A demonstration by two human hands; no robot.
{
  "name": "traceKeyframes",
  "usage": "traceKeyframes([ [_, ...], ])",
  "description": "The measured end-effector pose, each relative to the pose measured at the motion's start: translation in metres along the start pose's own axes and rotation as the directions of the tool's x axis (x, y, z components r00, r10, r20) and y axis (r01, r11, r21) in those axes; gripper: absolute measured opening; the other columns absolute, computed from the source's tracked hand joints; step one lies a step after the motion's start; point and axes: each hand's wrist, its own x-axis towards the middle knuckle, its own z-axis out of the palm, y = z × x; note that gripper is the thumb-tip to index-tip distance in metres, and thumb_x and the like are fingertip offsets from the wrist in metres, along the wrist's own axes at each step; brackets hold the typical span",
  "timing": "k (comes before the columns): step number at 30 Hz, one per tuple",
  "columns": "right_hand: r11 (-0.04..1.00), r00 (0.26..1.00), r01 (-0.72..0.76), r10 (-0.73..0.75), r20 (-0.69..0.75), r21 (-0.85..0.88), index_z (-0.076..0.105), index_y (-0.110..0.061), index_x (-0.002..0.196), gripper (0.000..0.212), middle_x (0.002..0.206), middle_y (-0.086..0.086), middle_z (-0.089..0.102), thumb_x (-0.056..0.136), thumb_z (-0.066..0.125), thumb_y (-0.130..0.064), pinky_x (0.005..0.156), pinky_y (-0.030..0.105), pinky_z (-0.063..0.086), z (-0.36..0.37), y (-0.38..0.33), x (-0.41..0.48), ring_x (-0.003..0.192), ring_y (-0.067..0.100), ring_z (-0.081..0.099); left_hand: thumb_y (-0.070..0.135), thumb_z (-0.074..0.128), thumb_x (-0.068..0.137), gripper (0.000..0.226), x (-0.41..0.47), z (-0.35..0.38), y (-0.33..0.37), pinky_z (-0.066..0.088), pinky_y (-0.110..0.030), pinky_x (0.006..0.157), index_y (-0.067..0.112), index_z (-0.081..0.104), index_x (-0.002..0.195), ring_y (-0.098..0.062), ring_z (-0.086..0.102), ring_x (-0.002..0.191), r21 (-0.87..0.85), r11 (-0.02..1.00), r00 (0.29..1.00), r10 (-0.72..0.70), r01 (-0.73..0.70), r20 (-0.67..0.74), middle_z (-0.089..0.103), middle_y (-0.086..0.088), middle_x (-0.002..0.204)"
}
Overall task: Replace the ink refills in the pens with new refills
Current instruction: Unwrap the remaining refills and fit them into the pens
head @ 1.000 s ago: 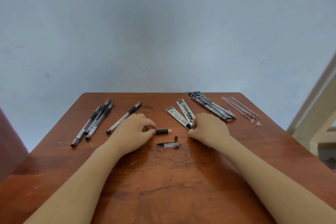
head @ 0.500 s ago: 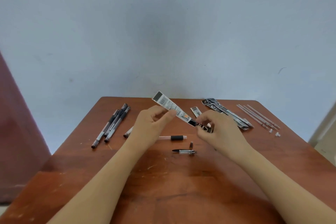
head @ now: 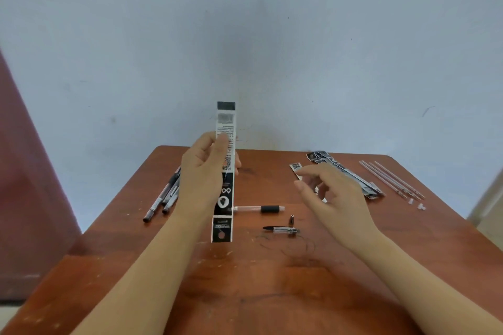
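The left hand (head: 202, 171) holds a long refill packet (head: 226, 193) upright above the table (head: 272, 280), thumb and fingers closed around its upper half. The right hand (head: 334, 196) hovers apart from it, fingers loosely spread, holding nothing. Between the hands an open pen barrel (head: 261, 208) lies on the table, with a small tip piece (head: 291, 219) and what may be a pen part (head: 281, 230) near it. More pens (head: 163, 196) lie at the left, more packets (head: 345, 174) at the far right.
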Motion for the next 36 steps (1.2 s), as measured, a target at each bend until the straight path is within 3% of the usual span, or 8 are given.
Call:
traceKeyframes([
  [3,0.999,0.999,-0.038,0.039,-0.023,0.023,0.051,-0.040,0.095,0.017,0.076,-0.019,0.054,0.077,0.051,-0.041,0.063,0.005,0.039,0.000,-0.001,0.000,0.075,-0.007,0.052,0.027,0.051,0.089,0.022,-0.002,0.000,-0.006,0.036,-0.008,0.043,0.026,0.062,0.069,0.000,0.045,0.042,0.356,0.922,0.978,0.090,-0.154,0.190,0.057,0.007,0.053],
  [5,0.997,0.997,-0.065,0.067,-0.036,0.048,0.047,-0.043,0.100,0.027,0.079,-0.019,0.054,0.078,0.060,-0.033,0.063,0.006,0.040,-0.001,-0.002,0.001,0.076,-0.006,0.052,0.029,0.051,0.088,0.022,-0.006,0.004,-0.012,0.035,-0.008,0.043,0.023,0.063,0.071,-0.001,0.043,0.043,0.564,0.785,0.917,0.013,-0.257,0.399,0.055,0.009,0.057],
  [7,0.995,0.995,-0.089,0.090,-0.029,0.038,0.047,-0.044,0.104,0.036,0.082,-0.019,0.052,0.082,0.064,-0.022,0.063,0.007,0.042,-0.002,-0.001,0.002,0.077,-0.005,0.051,0.034,0.049,0.089,0.025,-0.008,0.007,-0.018,0.035,-0.012,0.046,0.017,0.063,0.076,-0.002,0.040,0.047,0.650,0.681,0.851,-0.076,-0.336,0.519,0.052,0.008,0.058],
  [10,0.995,0.995,-0.098,0.098,-0.007,0.002,0.055,-0.032,0.110,0.032,0.087,-0.020,0.051,0.081,0.065,-0.021,0.064,0.006,0.041,0.000,0.002,0.004,0.078,-0.007,0.051,0.036,0.047,0.090,0.031,-0.007,0.006,-0.020,0.031,-0.016,0.050,0.010,0.064,0.083,-0.006,0.040,0.050,0.677,0.636,0.813,-0.131,-0.370,0.567,0.052,0.004,0.060],
  [15,0.995,0.988,-0.100,0.098,0.119,0.016,0.052,-0.039,0.101,0.037,0.085,-0.019,0.052,0.080,0.066,-0.011,0.063,0.001,0.039,-0.002,0.001,0.003,0.073,-0.012,0.052,0.036,0.047,0.089,0.030,-0.009,0.007,-0.018,0.029,-0.015,0.047,0.014,0.067,0.091,-0.004,0.037,0.048,0.667,0.643,0.782,-0.164,-0.378,0.601,0.049,0.008,0.057],
  [19,0.992,0.977,-0.120,0.112,0.183,0.035,0.043,-0.049,0.093,0.049,0.089,-0.024,0.049,0.074,0.072,-0.013,0.064,0.008,0.043,-0.004,-0.002,0.003,0.082,-0.004,0.054,0.037,0.050,0.087,0.029,-0.008,0.006,-0.017,0.031,-0.015,0.045,0.017,0.069,0.096,-0.003,0.041,0.047,0.654,0.660,0.794,-0.143,-0.369,0.592,0.049,0.005,0.056],
  [26,0.991,0.981,-0.136,0.136,0.140,-0.010,0.049,-0.030,0.092,0.032,0.076,-0.024,0.044,0.077,0.070,-0.011,0.061,0.004,0.039,-0.001,-0.002,0.001,0.074,-0.013,0.052,0.039,0.051,0.084,0.025,-0.010,0.006,-0.017,0.029,-0.019,0.049,0.025,0.069,0.094,-0.006,0.036,0.046,0.626,0.696,0.774,-0.160,-0.352,0.613,0.052,-0.001,0.057],
  [36,0.989,0.985,-0.145,0.145,0.096,-0.008,0.050,-0.032,0.090,0.029,0.061,-0.014,0.047,0.085,0.056,-0.003,0.057,0.007,0.038,-0.003,0.004,0.002,0.064,-0.006,0.049,0.035,0.050,0.088,0.023,-0.009,0.005,-0.018,0.031,-0.020,0.048,0.026,0.068,0.099,-0.006,0.039,0.049,0.646,0.683,0.759,-0.207,-0.340,0.617,0.066,-0.005,0.071],
])
